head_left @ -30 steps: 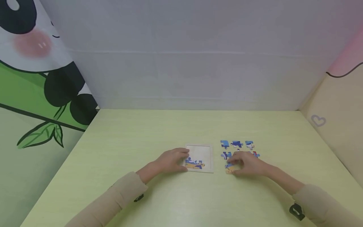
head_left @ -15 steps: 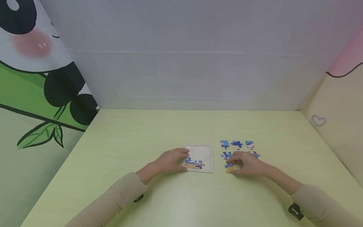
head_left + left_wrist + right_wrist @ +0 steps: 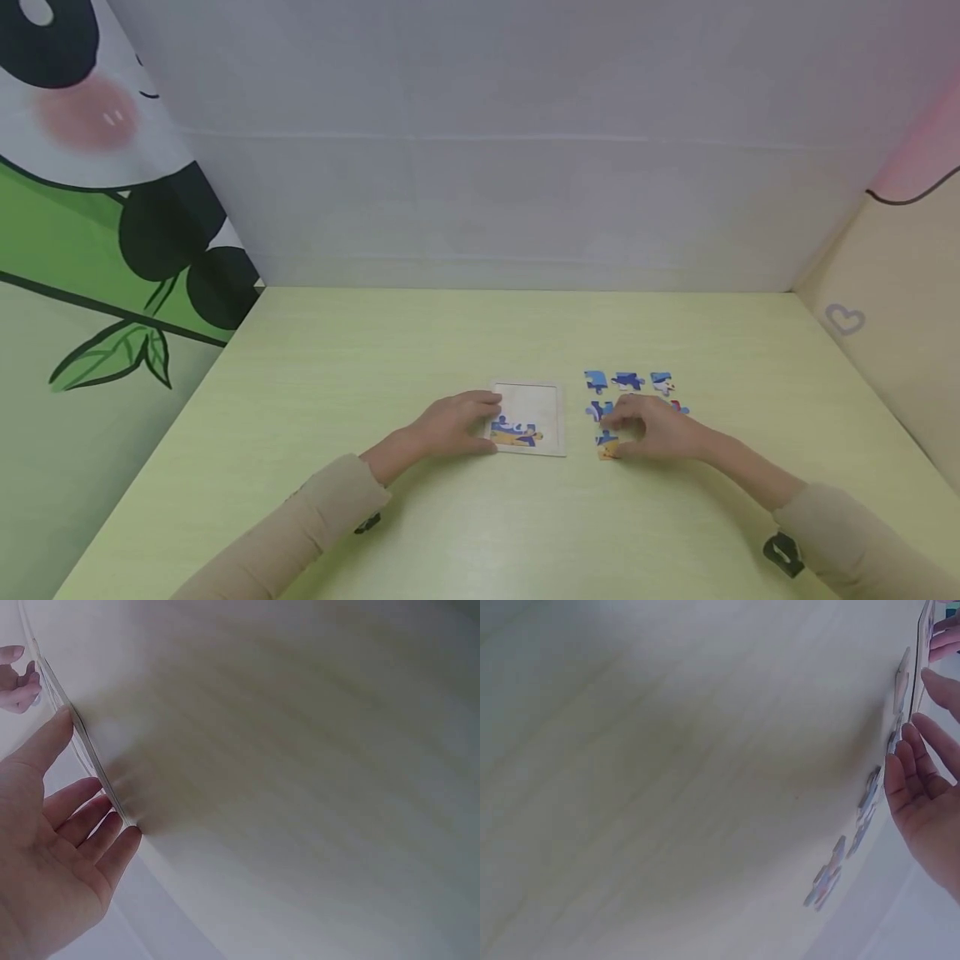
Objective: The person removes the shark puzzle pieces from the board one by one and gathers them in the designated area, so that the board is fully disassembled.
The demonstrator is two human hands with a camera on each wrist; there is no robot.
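Observation:
A pale square puzzle board [image 3: 551, 417] lies flat on the table, with joined yellow and blue jigsaw pieces [image 3: 513, 433] in its lower left corner. My left hand [image 3: 453, 425] rests at the board's left side, thumb at the near corner and fingers over the edge; the left wrist view shows the fingertips along the board's edge [image 3: 94, 761]. My right hand [image 3: 656, 429] hovers low over the loose pieces with thumb and index finger apart. Below them lies a yellow and blue jigsaw piece [image 3: 606, 447], its right side hidden by the thumb.
More loose jigsaw pieces lie in rows right of the board, such as a light blue one [image 3: 596, 381], a dark blue one [image 3: 627, 381] and a blue and white one [image 3: 662, 382]. Some are partly under my right hand. A grey wall [image 3: 525, 208] stands behind the table.
My right hand has shifted slightly upward, covering more of the red-marked piece. Less of the yellow and blue piece shows beside the thumb than a second ago. My left hand stays at the board.

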